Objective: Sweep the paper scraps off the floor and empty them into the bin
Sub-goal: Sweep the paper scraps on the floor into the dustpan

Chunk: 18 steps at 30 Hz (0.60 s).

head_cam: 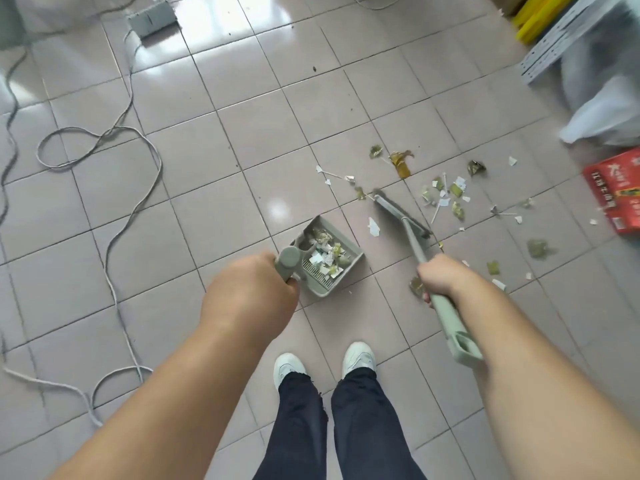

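My left hand (252, 289) grips the upright handle of a grey-green dustpan (349, 268) that stands on the tiled floor and holds several paper scraps. My right hand (441, 277) grips the pale green handle of a broom (412, 237). Its dark head (401, 211) rests on the floor just right of the pan. White and green paper scraps (446, 195) lie scattered beyond and to the right of the broom head, with one white scrap (373, 227) between pan and broom.
Grey cables (114, 133) loop across the floor on the left. A red box (616, 192) and a white plastic bag (602, 112) sit at the right edge, under a metal rack (561, 36). My white shoes (323, 363) stand behind the pan.
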Each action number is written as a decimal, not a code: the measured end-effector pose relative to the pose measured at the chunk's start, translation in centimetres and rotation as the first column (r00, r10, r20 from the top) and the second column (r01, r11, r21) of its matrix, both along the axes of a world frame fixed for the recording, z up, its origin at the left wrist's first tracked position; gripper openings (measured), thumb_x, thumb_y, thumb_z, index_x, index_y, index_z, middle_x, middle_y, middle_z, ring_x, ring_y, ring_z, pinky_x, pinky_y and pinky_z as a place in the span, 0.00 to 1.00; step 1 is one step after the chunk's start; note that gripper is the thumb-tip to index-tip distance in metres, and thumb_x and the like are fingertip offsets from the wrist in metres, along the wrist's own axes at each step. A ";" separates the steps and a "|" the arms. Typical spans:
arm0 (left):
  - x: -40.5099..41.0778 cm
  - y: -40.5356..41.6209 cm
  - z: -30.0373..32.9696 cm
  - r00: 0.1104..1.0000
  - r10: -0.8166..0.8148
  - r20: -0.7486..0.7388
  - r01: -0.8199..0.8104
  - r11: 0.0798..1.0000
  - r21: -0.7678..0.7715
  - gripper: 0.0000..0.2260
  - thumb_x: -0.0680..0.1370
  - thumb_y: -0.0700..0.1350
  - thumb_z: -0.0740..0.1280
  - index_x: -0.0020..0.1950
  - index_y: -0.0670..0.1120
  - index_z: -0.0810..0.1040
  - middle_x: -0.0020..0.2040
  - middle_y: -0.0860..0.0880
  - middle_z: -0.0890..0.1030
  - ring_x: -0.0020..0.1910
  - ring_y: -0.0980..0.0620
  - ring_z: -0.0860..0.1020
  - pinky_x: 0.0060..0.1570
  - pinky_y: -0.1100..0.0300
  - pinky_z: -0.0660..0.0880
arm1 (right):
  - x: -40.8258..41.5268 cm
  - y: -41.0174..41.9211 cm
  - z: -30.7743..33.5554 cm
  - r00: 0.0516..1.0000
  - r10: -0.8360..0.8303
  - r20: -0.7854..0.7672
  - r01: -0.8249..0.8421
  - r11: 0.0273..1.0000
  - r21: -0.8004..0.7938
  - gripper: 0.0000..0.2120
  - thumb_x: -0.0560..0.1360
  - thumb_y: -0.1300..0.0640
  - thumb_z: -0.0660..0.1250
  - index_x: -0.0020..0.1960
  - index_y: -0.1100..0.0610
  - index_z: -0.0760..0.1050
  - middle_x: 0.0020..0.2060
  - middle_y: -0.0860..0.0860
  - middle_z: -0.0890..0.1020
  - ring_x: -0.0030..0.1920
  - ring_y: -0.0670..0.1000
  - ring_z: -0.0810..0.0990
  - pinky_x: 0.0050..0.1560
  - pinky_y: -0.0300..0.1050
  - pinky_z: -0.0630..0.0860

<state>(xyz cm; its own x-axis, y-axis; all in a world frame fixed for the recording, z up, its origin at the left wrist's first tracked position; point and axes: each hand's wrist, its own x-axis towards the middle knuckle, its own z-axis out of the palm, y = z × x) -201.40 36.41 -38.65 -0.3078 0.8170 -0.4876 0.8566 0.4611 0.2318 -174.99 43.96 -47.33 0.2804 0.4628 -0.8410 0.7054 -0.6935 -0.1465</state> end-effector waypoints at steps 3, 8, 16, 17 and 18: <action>1.6 1.3 0.0 0.999 -0.041 -0.006 0.041 0.999 -0.024 0.06 0.73 0.52 0.59 0.38 0.51 0.69 0.31 0.52 0.74 0.29 0.53 0.70 0.26 0.62 0.62 | -1.2 -0.9 -0.1 0.995 -0.073 -0.073 0.068 0.995 -0.070 0.09 0.75 0.68 0.52 0.52 0.68 0.68 0.14 0.56 0.73 0.25 0.55 0.74 0.29 0.45 0.72; 3.6 3.0 0.2 0.998 -0.065 -0.003 0.065 0.997 -0.028 0.10 0.73 0.51 0.60 0.34 0.51 0.64 0.32 0.52 0.72 0.29 0.52 0.67 0.25 0.62 0.61 | -2.5 -2.7 2.3 0.986 -0.051 -0.161 0.033 0.994 -0.107 0.11 0.76 0.65 0.52 0.57 0.64 0.67 0.25 0.59 0.75 0.23 0.54 0.74 0.28 0.44 0.73; 4.8 4.0 0.4 0.998 -0.053 -0.025 0.053 0.999 -0.009 0.12 0.74 0.52 0.59 0.33 0.49 0.63 0.31 0.51 0.71 0.28 0.50 0.67 0.26 0.61 0.61 | 1.7 -1.9 5.6 0.981 -0.098 -0.165 0.097 0.995 -0.015 0.07 0.76 0.62 0.56 0.48 0.54 0.70 0.29 0.56 0.73 0.14 0.49 0.71 0.19 0.35 0.70; 5.0 4.1 0.4 0.999 -0.047 -0.024 0.047 0.999 -0.004 0.12 0.74 0.53 0.59 0.33 0.49 0.63 0.30 0.51 0.71 0.28 0.50 0.67 0.26 0.60 0.62 | 1.5 -1.7 5.0 0.987 -0.074 -0.144 0.076 0.997 0.006 0.07 0.76 0.62 0.56 0.51 0.55 0.71 0.31 0.57 0.74 0.16 0.50 0.72 0.20 0.37 0.71; 5.2 4.1 0.4 0.999 -0.039 -0.023 0.039 0.999 -0.001 0.12 0.74 0.53 0.58 0.33 0.49 0.64 0.31 0.50 0.72 0.28 0.51 0.67 0.27 0.60 0.62 | 1.2 -1.5 4.3 0.990 -0.045 -0.135 0.048 0.999 0.018 0.08 0.76 0.62 0.56 0.53 0.56 0.70 0.31 0.57 0.74 0.18 0.52 0.73 0.22 0.38 0.73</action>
